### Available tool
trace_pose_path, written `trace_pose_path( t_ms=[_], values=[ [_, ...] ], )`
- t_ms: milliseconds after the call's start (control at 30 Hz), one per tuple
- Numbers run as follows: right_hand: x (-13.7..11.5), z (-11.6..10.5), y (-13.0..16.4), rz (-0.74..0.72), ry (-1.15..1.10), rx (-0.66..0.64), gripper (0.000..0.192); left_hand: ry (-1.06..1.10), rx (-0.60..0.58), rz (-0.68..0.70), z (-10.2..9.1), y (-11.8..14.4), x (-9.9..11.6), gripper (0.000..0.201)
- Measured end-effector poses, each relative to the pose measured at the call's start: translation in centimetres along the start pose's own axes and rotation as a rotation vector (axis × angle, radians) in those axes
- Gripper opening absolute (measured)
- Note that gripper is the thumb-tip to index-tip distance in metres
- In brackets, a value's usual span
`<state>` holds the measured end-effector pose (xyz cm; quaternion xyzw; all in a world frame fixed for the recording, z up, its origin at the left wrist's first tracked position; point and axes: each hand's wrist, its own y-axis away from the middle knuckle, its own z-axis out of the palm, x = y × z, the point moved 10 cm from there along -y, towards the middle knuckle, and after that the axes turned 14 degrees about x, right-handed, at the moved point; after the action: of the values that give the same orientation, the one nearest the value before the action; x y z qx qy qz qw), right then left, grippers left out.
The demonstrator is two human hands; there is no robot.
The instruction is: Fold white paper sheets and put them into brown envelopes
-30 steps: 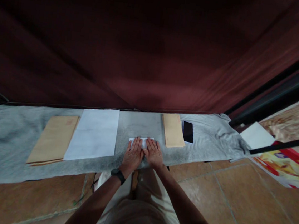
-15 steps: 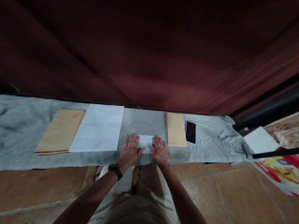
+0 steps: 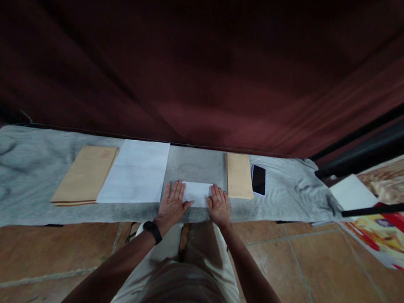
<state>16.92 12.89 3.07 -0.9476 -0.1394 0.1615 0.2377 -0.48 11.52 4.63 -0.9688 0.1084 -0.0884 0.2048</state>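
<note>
A small folded sheet of white paper (image 3: 197, 194) lies flat near the front edge of the grey cloth (image 3: 197, 163). My left hand (image 3: 172, 204) rests flat on its left end, fingers stretched forward and thumb out over the paper. On the right end lies my right hand (image 3: 219, 206), also flat, its fingers extended. The middle of the paper shows between the two hands, and its ends are partly covered. Left of my left hand is a stack of large white paper sheets (image 3: 136, 173). Several narrow brown envelopes (image 3: 239, 176) lie just right of my right hand.
Larger brown envelopes (image 3: 86, 175) are stacked at the left. A phone (image 3: 258, 180) lies right of the narrow envelopes. A dark red curtain (image 3: 201, 98) hangs behind the cloth. Dark bars (image 3: 378, 142) and a red and yellow package (image 3: 392, 236) are at the right.
My hands have slid apart toward the ends of the white paper, so more of its middle shows. The stacks and phone lie as before; the view has shifted slightly.
</note>
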Motion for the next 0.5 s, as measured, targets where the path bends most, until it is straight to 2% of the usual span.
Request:
trace_pose_path(
  t_ms=[133,333,400,500],
  values=[
    [-0.8,-0.2,-0.3,-0.002,-0.012,-0.007,0.055,0.017,-0.049,0.081,0.1,-0.1,1.4,0.064],
    [-4.9,0.3,0.2,-0.097,-0.091,-0.073,0.052,0.043,-0.113,0.189,0.2,0.0,3.6,0.061],
    [-5.9,0.5,0.7,-0.118,-0.099,-0.093,0.051,0.038,-0.123,0.212,0.1,0.0,4.0,0.062],
    [-6.1,0.5,1.3,-0.110,-0.082,-0.095,0.050,0.014,-0.139,0.228,0.1,0.1,4.0,0.060]
  ],
)
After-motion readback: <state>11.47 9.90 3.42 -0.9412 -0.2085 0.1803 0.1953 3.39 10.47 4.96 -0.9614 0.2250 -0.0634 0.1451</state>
